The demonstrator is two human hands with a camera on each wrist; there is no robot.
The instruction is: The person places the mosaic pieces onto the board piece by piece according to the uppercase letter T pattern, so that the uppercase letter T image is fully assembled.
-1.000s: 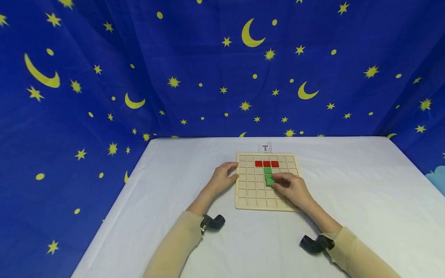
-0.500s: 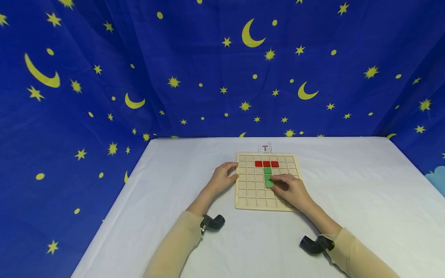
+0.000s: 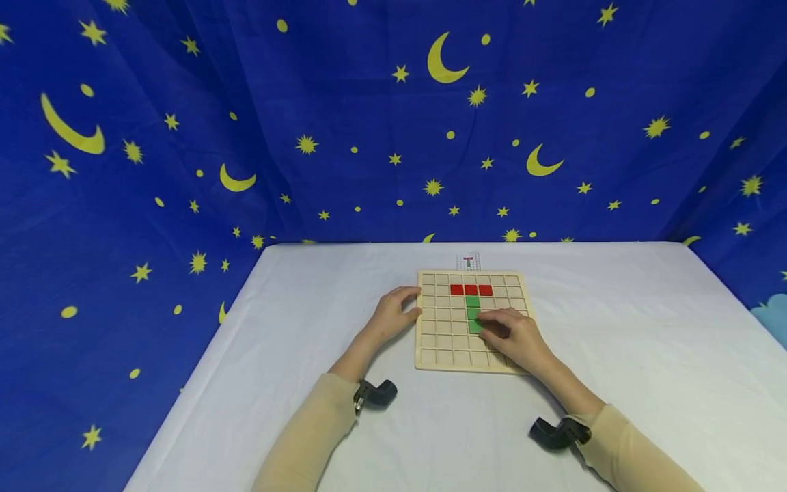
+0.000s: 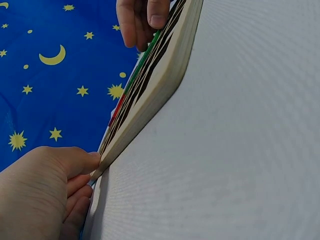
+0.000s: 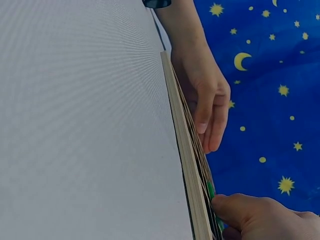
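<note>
A wooden grid board (image 3: 439, 370) lies flat on the table. Three red tiles (image 3: 471, 290) sit side by side in its upper part, and below the middle one runs a column of green tiles (image 3: 472, 301). The thumb and fingertips of my right hand (image 3: 515, 336) are at the lowest green tile (image 3: 475, 326), which lies level in its cell, its right side partly covered. In the right wrist view, that thumb touches a green edge (image 5: 211, 190). My left hand (image 3: 389, 316) rests thumb and fingertips against the board's left edge, seen close in the left wrist view.
A small printed card (image 3: 468, 262) with a red and green pattern on a grid lies just behind the board. White cloth (image 3: 344, 437) covers the table. A blue curtain (image 3: 369, 102) with yellow moons and stars hangs behind and at both sides.
The lowest green tile was tilted between my right fingers and has come down flat into its cell. My right hand has shifted slightly toward me; my left hand has stayed put.
</note>
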